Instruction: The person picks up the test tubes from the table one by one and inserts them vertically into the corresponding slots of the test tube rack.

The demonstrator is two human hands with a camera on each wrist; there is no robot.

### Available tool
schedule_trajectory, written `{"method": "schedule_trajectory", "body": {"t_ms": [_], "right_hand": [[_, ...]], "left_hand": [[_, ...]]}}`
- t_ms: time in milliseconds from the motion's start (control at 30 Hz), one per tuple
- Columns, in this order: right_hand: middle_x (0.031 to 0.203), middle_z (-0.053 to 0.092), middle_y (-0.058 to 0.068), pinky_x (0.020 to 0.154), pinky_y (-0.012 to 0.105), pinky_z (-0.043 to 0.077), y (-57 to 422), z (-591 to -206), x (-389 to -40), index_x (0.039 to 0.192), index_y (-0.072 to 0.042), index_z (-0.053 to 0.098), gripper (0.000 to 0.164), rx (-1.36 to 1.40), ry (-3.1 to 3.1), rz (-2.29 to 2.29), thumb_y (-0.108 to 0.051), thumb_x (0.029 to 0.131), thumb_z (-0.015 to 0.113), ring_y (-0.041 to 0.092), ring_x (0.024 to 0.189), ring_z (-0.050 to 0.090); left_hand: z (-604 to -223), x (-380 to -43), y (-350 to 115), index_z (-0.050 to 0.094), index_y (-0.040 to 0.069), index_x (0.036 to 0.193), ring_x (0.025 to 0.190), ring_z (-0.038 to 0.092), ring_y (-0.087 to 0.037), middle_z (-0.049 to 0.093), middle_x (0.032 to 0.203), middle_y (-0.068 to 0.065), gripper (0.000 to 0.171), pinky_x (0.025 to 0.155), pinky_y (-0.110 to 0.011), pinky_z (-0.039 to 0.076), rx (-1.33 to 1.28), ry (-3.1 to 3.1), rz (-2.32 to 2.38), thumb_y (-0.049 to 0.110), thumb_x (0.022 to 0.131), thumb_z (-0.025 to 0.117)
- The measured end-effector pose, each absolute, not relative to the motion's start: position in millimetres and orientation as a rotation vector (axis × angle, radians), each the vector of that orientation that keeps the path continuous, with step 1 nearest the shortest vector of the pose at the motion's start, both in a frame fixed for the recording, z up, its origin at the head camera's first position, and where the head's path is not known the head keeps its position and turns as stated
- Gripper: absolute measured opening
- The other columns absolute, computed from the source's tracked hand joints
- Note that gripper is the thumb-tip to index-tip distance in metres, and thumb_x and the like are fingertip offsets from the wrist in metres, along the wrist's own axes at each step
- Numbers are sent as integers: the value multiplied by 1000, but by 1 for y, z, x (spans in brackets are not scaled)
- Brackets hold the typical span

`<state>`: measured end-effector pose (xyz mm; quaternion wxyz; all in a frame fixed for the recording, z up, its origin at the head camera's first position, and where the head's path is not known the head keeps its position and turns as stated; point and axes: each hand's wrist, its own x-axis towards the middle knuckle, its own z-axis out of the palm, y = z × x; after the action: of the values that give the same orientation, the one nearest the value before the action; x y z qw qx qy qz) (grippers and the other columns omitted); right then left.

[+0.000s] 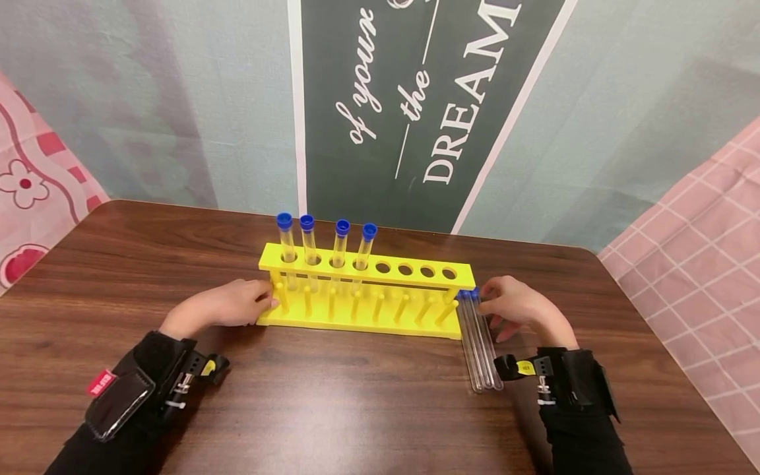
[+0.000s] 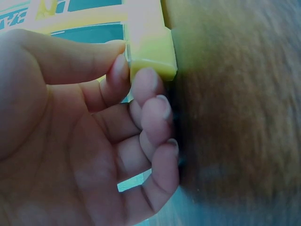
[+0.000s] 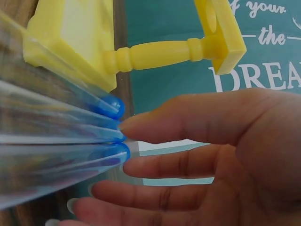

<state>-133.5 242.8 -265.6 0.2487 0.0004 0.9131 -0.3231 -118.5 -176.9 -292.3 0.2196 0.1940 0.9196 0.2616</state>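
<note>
A yellow test tube rack (image 1: 356,316) stands on the table, with several blue-capped test tubes (image 1: 339,247) upright or slightly tilted in its left-hand holes. My left hand (image 1: 242,302) holds the rack's left end at the base, thumb and index fingertip close together at its edge (image 2: 153,61). More clear tubes (image 1: 479,349) with blue caps lie side by side on the table, just past the rack's right end. My right hand (image 1: 512,305) is over their capped ends. In the right wrist view its thumb and index fingertips are at the blue caps (image 3: 115,153), other fingers extended loosely.
The brown wooden table (image 1: 332,409) extends around the rack. Behind it hangs a pale cloth with a dark green lettered panel (image 1: 410,132). Pink patterned cloths hang at the left (image 1: 35,185) and the right (image 1: 706,264).
</note>
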Motion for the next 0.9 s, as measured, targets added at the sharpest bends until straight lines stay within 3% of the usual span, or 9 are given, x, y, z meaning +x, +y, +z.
{"method": "schedule_trajectory", "body": {"t_ms": [900], "right_hand": [[86,48,18,51,37,52,242,-277,-138,114,12,39,36,98,2466,-912,-2,86,57,23,60,54]], "left_hand": [[-294,-119,-177,47,5,79,54,43,-14,47,63,-2,21,52,-28,36,539,2559,713,16,96,44]]}}
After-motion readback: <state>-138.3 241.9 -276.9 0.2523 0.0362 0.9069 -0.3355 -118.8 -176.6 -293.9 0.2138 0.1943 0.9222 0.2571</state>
